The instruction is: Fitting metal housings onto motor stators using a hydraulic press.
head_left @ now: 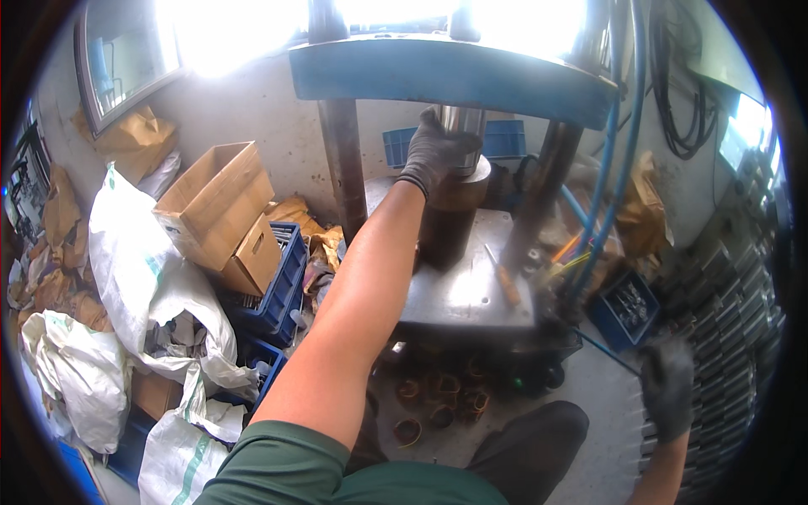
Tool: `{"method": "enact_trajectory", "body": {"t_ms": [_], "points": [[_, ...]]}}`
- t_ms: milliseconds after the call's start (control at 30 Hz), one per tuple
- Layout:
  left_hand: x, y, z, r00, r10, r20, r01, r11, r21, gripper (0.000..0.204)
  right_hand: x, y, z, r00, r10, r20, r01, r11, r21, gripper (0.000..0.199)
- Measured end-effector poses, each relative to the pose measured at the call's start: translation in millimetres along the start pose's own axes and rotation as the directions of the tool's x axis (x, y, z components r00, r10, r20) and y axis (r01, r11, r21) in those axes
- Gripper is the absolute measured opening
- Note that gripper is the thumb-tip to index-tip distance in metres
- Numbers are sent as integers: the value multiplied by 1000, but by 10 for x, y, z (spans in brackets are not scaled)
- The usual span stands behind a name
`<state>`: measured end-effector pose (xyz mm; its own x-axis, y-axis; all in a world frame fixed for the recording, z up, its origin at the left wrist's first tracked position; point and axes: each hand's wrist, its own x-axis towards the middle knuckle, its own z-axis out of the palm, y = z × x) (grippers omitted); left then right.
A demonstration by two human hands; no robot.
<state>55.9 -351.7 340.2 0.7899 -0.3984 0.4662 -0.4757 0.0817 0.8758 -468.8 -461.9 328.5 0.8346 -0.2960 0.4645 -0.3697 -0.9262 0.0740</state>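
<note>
So the person is sat right up against a blue press (446, 71), arm stretched way out. The left hand (436, 150), in a dark grey glove, is wrapped over the top of a dark metal cylinder (446, 220) that stands upright on the steel plate (471, 295), right under the shiny ram (461, 124). Fingers are curled around the cylinder's upper rim, so it's a proper grip, not just a touch.

The right hand (669, 389), gloved too, is way off from the left one, low at the right by rows of grey metal parts (732, 303) stacked along that side. It's blurry, so I can't tell if it's closed on anything or just hanging open.

A small tool with an orange handle (507, 284) lies on the plate just beside the cylinder. Under the plate there's a bunch of rusty rings (438, 396) on the floor. Left side is a mess: white sacks (135, 252), 2 cardboard boxes (220, 206), and blue crates (282, 282). Another blue crate (624, 307) with small bits sits to the right of the press, with blue hoses (608, 185) running down past it.
</note>
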Motion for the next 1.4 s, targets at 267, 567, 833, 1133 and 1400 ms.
{"method": "enact_trajectory", "body": {"t_ms": [267,567,833,1133,1400], "points": [[120,-85,-37,1000,14,-2,-14,997,75,100,1400,377,229,867,88,-491,-38,993,110,38],[-722,359,-96,999,-11,-31,17,977,213,83,1496,579,271,924,188,-332,-125,971,203,51],[-2005,-221,-146,986,-19,166,141,628,-765,71,1203,397,108,935,45,-353,-27,998,55,35],[-2546,-751,-120,662,-439,607,659,-44,-751,64,86,-523,20,988,-156,-4,156,986,-60,38],[-2584,-545,-118,626,-662,412,623,107,-775,61,562,-1609,1343,975,-41,218,-94,814,573,75]]}}
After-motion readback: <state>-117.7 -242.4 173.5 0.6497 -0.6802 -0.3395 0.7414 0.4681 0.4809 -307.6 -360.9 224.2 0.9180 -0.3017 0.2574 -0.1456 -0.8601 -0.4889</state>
